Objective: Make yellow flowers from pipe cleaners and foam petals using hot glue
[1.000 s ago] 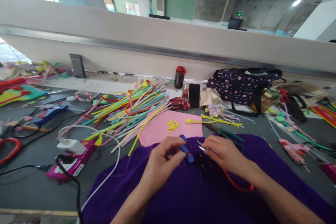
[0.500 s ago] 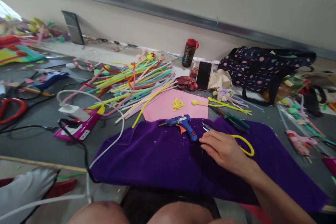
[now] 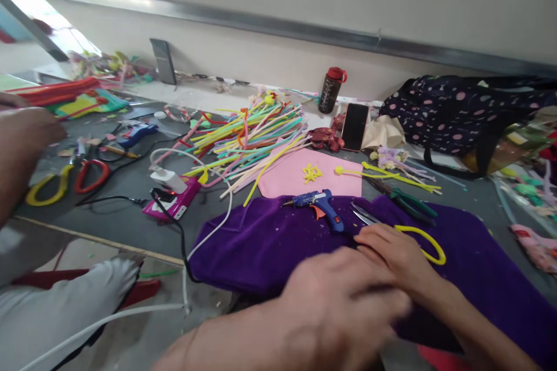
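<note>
My right hand [image 3: 398,252] rests over the purple cloth [image 3: 252,249], its fingers pressed together. Whatever they pinch, if anything, is hidden. Scissors with yellow handles [image 3: 435,252] lie partly beneath that hand, blades pointing left. Just left of its fingertips is a blue glue gun [image 3: 322,206] with an orange trigger. My left hand [image 3: 343,301], smeared by motion, is in front of my right wrist and covers part of it; its fingers are unclear. Behind the glue gun, small yellow star-like pieces [image 3: 312,173] lie on a pink sheet [image 3: 278,177]. Green-handled pliers [image 3: 413,204] lie on the right.
Coloured pipe cleaners [image 3: 256,139] are piled behind. A magenta power strip [image 3: 174,203] with cables is on the left. A bottle [image 3: 331,91], a phone [image 3: 354,126] and a patterned bag [image 3: 461,110] stand at the back. Another person's hand [image 3: 32,130] is at far left.
My left hand has come into view from below, reaching over to my right hand. My right hand stays beside the scissors, fingers closed. The view has turned left, showing another person's arm.
</note>
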Tool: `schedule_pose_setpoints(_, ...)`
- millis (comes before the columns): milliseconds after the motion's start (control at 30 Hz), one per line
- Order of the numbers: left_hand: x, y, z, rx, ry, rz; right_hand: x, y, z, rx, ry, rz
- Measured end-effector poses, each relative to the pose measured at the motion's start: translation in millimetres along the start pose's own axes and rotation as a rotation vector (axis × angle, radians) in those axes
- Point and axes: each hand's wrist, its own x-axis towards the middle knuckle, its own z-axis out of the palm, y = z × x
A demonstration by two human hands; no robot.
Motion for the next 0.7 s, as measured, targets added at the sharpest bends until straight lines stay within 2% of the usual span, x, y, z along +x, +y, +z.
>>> schedule_pose_setpoints(67,-12.6,-26.5,-16.5,0.095,0.062,-0.189,-19.0,5.9,5.2,-0.037,0.002,0.043)
schedule_pose_setpoints(167,-44.1,-60.8,-27.0,0.218,0.135,-0.474,-39.8,14.0,11.2,-0.076,0.028,0.107)
schedule_pose_setpoints(233,-55.1,-73.0,-28.9,0.262,0.151,-0.557,-43.1,16.9,13.1,-0.063,0.052,0.118)
schedule_pose_setpoints(333,-53.4,-77.0,-29.0,0.300,0.145,-0.574,-31.2,10.7,9.2,0.053,0.041,0.086)
schedule_pose_setpoints(433,-45.6,-74.7,-26.8,0.309,0.134,-0.558,-5.9,-15.7,-10.2,0.277,-0.020,0.024)
schedule_pose_setpoints(567,-43.4,-73.2,-21.7,0.319,0.156,-0.528,34.5,-72.5,-53.9,0.865,-0.235,-0.081)
schedule_pose_setpoints(633,-44.2,-72.7,-20.0,0.341,0.194,-0.476,50.5,-95.3,-68.5,1.063,-0.349,-0.211)
schedule_pose_setpoints(700,-44.7,-71.3,-19.1,0.354,0.223,-0.404,57.4,-104.9,-68.7,1.099,-0.367,-0.341)
